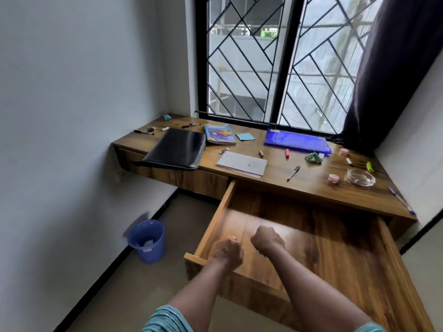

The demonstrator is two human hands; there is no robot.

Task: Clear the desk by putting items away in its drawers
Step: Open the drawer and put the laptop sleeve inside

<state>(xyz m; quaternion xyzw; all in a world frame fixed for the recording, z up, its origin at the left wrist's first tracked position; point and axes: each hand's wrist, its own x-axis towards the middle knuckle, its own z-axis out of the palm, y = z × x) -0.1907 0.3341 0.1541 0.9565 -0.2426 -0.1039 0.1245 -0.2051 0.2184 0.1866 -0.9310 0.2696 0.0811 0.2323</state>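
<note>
The wooden desk [275, 149] runs under the window. Its wide drawer [323, 248] is pulled far out and looks empty. Both my hands hover over the drawer's front left part with fingers curled, palms down. My left hand [226, 251] is just inside the front panel; my right hand [267, 240] is a little further in. Nothing shows in either fist. On the desk lie a black folder [176, 149], a colourful book [219, 134], a white notepad [242, 164], a blue plastic folder [297, 141], a pen [293, 173] and several markers [143, 132].
A glass ashtray [360, 177], two pink jars [333, 179], green crumpled paper [314, 156] and a purple pen [401, 200] sit at the desk's right end. A blue bin [147, 240] stands on the floor at left. A dark curtain [395, 68] hangs at right.
</note>
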